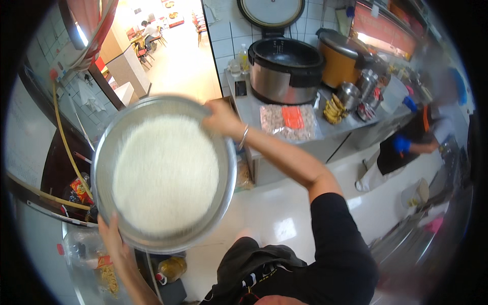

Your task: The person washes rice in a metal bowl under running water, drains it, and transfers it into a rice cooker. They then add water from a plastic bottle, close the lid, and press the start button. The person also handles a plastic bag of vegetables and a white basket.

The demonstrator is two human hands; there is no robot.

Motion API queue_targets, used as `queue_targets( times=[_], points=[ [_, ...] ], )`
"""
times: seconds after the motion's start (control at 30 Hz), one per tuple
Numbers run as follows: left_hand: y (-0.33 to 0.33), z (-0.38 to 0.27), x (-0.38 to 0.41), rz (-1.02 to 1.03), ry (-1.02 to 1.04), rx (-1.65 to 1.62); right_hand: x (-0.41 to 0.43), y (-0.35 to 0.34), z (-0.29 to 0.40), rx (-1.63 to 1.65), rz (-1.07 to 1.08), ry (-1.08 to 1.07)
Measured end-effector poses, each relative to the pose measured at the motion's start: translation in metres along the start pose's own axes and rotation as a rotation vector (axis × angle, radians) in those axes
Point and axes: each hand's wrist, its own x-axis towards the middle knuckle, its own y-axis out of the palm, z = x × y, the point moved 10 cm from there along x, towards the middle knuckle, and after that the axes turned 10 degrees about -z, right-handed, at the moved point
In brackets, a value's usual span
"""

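A large round metal basin (231, 164) is held up off any surface, in front of my body. White rice grains (167, 175), blurred by motion, cover most of its inside. My left hand (114, 238) grips the basin's lower left rim, thumb over the edge. At the upper right rim, my right hand (223, 118) has hold of it, with a bracelet on that wrist. The undersides of both grips are hidden by the basin.
On the steel counter (244, 110) stand an open rice cooker (286, 82), a second cooker (337, 63), bananas (334, 109) and a bagged frozen food pack (288, 122). A co-worker in blue gloves (402, 145) stands at right. An oil jug (172, 268) sits on the floor, lower left.
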Motion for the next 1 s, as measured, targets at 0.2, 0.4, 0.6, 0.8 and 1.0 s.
queue_targets(
  times=[0.2, 0.4, 0.6, 0.8, 1.0],
  points=[
    [0.335, -0.098, 0.102, 0.237, 0.083, -0.264, 0.182, -0.268, 0.006, -0.071, -0.357, -0.098],
    [0.618, -0.172, 0.174, 0.14, 0.517, -0.153, 0.3, -0.471, -0.077, -0.159, -0.69, -0.223],
    [0.798, -0.152, 0.132, -0.093, 0.725, -0.067, 0.36, -0.571, -0.295, 0.597, -0.963, 0.181],
    [0.902, -0.076, 0.122, -0.062, 0.681, -0.006, 0.374, -0.595, -0.449, 0.982, -1.027, 0.403],
    [0.942, -0.035, 0.127, -0.039, 0.685, -0.105, 0.377, -0.599, -0.52, 0.942, -1.007, 0.456]
  ],
)
